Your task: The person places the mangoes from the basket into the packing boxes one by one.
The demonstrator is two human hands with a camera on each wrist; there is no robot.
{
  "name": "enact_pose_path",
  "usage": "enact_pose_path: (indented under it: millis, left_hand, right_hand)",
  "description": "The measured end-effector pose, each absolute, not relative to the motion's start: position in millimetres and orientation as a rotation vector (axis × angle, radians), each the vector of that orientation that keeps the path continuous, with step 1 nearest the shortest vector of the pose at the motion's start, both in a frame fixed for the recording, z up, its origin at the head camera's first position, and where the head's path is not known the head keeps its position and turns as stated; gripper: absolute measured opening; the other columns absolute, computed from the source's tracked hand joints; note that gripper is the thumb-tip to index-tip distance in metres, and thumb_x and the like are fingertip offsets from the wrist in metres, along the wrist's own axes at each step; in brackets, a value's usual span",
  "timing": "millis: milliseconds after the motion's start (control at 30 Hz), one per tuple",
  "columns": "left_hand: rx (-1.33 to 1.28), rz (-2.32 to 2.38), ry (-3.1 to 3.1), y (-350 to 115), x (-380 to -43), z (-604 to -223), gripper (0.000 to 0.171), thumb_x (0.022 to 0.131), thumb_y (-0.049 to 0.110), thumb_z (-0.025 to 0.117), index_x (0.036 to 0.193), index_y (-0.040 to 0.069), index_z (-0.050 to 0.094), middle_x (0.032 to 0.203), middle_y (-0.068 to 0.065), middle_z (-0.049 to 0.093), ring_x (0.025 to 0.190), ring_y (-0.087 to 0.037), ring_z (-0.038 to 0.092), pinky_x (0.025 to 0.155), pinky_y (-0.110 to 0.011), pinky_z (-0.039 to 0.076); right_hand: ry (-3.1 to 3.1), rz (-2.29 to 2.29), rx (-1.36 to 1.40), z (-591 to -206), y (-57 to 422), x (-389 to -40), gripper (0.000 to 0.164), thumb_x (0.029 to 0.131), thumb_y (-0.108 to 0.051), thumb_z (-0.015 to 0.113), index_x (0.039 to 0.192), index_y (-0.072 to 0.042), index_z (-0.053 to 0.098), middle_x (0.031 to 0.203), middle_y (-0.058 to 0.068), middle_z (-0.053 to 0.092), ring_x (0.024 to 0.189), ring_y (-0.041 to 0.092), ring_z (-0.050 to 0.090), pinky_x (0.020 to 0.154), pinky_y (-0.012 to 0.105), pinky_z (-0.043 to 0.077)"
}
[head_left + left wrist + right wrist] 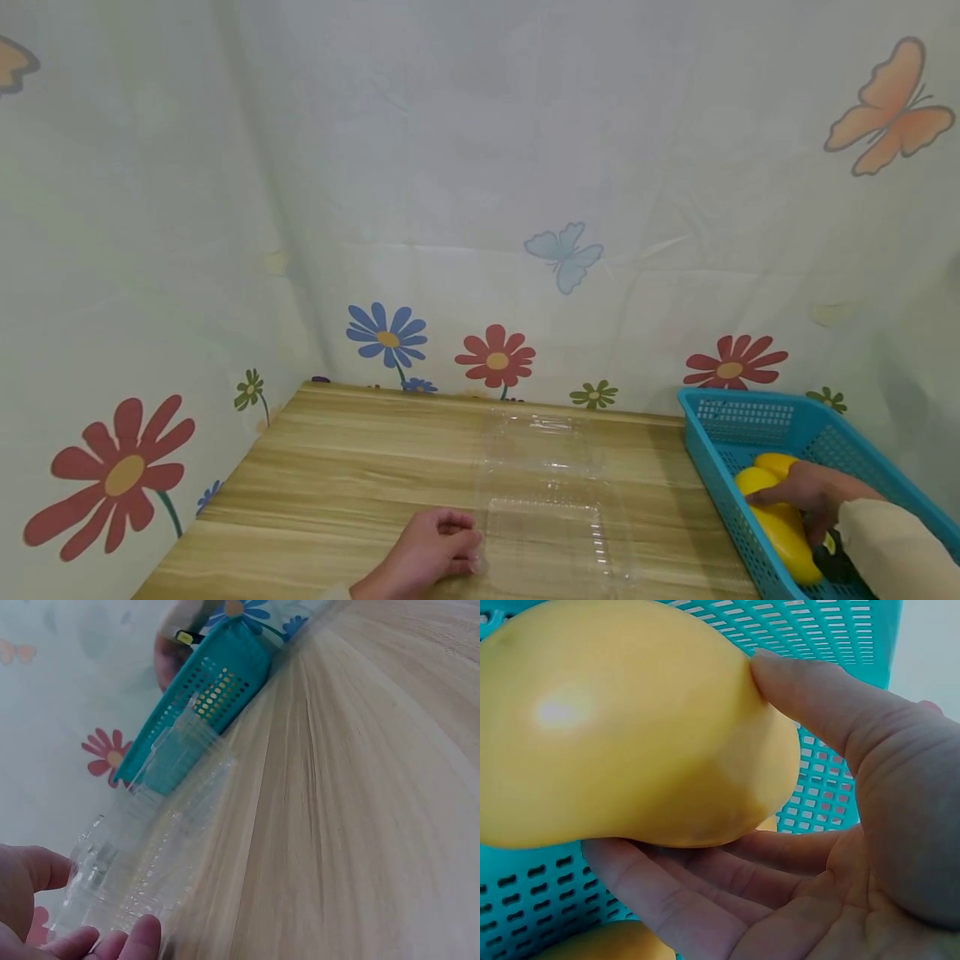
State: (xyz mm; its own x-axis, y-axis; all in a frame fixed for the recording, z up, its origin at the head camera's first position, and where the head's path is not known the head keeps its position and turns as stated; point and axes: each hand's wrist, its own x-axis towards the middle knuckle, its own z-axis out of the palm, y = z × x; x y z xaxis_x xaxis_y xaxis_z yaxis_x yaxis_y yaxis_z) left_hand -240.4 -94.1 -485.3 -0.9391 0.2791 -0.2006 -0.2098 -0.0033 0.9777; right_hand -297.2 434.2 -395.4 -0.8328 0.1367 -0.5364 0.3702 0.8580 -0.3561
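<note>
My right hand reaches down into a blue plastic basket. It holds a smooth yellow mango, with the thumb along one side and the fingers curled against the other. More yellow fruit shows below it in the right wrist view. Over on the table, my left hand has loosely bent fingers right at the left rim of a clear plastic hinged box. The box lies opened flat, its lid half toward the wall. In the left wrist view, thumb and fingertips meet the box's near edge.
The wood-grain table runs back to a pale curtain printed with flowers and butterflies. The basket stands at the table's right side, with raised perforated walls. A dark device is strapped at my right wrist.
</note>
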Motion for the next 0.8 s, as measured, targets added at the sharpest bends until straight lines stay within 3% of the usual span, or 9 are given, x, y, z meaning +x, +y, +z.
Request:
enact_pose_path:
  millis: [300,800]
  left_hand:
    - [0.081,1.946,2.014,-92.7,-241.2,-480.2,0.040,0.095,0.004,0.065,0.127,-0.019,0.055,0.103,-0.015,0.066,0.081,-0.012,0.068,0.074,-0.026,0.062]
    - [0.094,1.908,2.060,-91.9,-242.1,-474.2,0.030,0.094,0.002,0.065,0.119,-0.015,0.063,0.098,-0.011,0.067,0.078,-0.011,0.066,0.071,-0.025,0.062]
  right_hand:
    - [2.523,-0.630,0.366,-392.6,432.3,-295.8,0.074,0.096,-0.044,0.070,0.112,0.022,0.041,0.095,0.024,0.058,0.083,0.028,0.069,0.079,0.041,0.065]
    - [2.538,-0.611,0.359,-393.1,434.2,-295.0,0.070,0.095,-0.044,0.070,0.108,0.020,0.044,0.092,0.021,0.059,0.080,0.027,0.071,0.077,0.040,0.065]
